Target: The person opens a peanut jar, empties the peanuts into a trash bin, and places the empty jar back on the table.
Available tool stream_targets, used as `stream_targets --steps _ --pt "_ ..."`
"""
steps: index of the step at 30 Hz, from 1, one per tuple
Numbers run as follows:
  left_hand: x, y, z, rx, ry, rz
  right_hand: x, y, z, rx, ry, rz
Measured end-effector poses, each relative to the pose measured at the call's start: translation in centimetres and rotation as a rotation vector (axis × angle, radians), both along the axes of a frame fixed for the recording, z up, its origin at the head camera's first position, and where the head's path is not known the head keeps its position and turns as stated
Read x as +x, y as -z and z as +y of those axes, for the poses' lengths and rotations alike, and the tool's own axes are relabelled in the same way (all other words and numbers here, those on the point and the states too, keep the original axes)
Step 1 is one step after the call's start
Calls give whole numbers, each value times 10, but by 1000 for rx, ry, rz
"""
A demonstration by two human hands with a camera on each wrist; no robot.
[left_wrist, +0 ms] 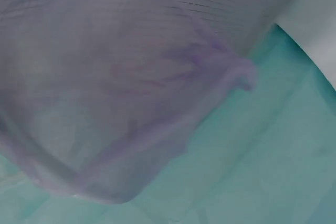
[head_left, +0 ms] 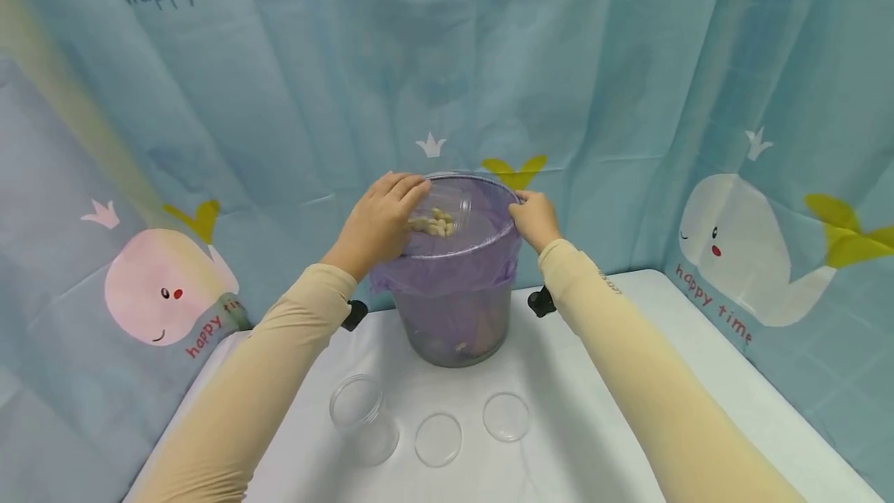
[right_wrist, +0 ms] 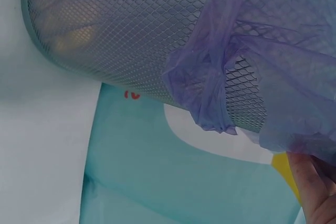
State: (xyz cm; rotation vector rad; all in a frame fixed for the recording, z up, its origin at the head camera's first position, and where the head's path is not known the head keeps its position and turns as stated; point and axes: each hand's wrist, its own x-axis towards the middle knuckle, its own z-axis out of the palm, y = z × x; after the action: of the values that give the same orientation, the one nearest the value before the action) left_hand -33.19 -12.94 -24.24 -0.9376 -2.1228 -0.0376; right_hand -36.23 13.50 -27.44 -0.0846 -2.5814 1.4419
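A mesh waste bin [right_wrist: 121,30] lined with a thin purple plastic bag [head_left: 447,274] stands upright on the white table. At the bin's left rim, my left hand [head_left: 384,220] grips a clear plastic jar [head_left: 462,206] tilted over the opening; its near end is hidden behind the fingers. Small beige nut-like pieces [head_left: 436,223] show within the jar's outline. On the opposite side, my right hand [head_left: 536,220] pinches the bin's rim and the folded-over bag. The left wrist view shows only the bag and bin side, with no hand.
A second clear jar [head_left: 356,402] is on the table in front, at the left. Two clear round lids [head_left: 438,439] [head_left: 506,416] lie flat beside it. A blue curtain [head_left: 335,99] with whale prints hangs right behind the bin and along both sides.
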Motion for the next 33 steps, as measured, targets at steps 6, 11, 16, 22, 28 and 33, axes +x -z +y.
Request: stream_targets --steps 6,11,16,22,28,33 --pt "0 4 4 -7 20 -23 2 3 1 -6 -10 -20" --pt "4 -2 3 67 2 -3 0 3 2 -4 -11 -14" --pt "3 -1 2 32 -24 -27 0 1 2 2 -9 11" --pt "2 -1 -2 78 -24 -7 -2 3 3 2 -15 5" --pt "1 3 1 13 2 16 -2 1 3 19 -22 6" --pt "4 6 -1 26 -10 1 -2 1 2 14 -27 -1"
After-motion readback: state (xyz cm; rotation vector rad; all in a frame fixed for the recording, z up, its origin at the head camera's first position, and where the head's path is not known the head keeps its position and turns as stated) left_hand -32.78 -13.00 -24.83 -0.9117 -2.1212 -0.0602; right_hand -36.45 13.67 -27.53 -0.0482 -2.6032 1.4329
